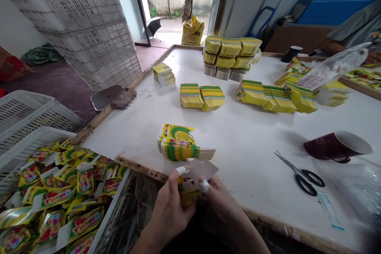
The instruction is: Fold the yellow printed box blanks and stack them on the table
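At the table's near edge, my left hand (171, 202) and my right hand (222, 198) both grip a small yellow-and-green cardboard box (189, 196). Its white flap (204, 168) stands up between my fingers, and part of the box is hidden by them. White wraps cover some of my fingertips. Just beyond my hands lies a pile of flat yellow-green carton blanks (180, 145). To my left, a white plastic crate (101, 228) holds many folded boxes (85, 178) of the same print.
Bundles of carton blanks (202, 97) lie across the white table (244, 143), with a taller stack (230, 57) at the back. Scissors (303, 174), a tipped dark mug (336, 147) and clear plastic (354, 190) lie right. Crates tower (80, 20) at left. Another person's sleeve (354, 27) shows far right.
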The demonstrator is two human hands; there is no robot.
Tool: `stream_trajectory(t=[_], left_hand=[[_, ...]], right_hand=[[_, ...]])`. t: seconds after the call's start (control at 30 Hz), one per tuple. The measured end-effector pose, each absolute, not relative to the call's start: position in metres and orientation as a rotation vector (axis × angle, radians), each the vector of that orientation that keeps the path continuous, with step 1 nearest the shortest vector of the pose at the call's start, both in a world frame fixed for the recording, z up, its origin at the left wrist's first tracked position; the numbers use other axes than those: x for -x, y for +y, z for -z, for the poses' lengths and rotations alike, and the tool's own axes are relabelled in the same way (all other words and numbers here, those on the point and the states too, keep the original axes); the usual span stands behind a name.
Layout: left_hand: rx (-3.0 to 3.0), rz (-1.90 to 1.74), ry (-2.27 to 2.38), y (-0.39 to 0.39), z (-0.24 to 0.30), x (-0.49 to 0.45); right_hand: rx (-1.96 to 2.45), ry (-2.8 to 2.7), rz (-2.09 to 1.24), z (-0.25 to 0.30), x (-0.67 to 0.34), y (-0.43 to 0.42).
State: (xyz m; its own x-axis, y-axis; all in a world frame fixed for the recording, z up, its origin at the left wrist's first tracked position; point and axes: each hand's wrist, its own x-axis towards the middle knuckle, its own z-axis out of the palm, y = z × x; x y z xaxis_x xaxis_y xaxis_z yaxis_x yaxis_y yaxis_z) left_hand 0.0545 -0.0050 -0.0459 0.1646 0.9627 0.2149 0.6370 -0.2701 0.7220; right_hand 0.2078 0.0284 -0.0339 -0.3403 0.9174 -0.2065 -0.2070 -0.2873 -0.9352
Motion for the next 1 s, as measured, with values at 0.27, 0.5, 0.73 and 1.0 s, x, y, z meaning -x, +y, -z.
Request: stream_trajectory(t=[0.27, 0.5, 0.73, 1.0], left_hand=[[-2.138, -1.008, 1.649, 0.003, 0.049, -0.048], [-1.993, -1.021, 1.614, 0.000, 0.047, -0.044], [-2.031, -1.074, 1.570, -0.004, 0.049, -0.049], [-2.076, -1.109, 1.588, -0.007, 0.054, -0.047]], right_hand=[[1.136, -1.034, -1.781, 0.038, -0.207, 0.023], [0.732, -0.870, -2.054, 0.039, -0.213, 0.015], [0.975, -1.105, -1.898, 0.029, -0.212, 0.023], [0.936, -1.043, -1.954, 0.042, -0.215, 0.027]])
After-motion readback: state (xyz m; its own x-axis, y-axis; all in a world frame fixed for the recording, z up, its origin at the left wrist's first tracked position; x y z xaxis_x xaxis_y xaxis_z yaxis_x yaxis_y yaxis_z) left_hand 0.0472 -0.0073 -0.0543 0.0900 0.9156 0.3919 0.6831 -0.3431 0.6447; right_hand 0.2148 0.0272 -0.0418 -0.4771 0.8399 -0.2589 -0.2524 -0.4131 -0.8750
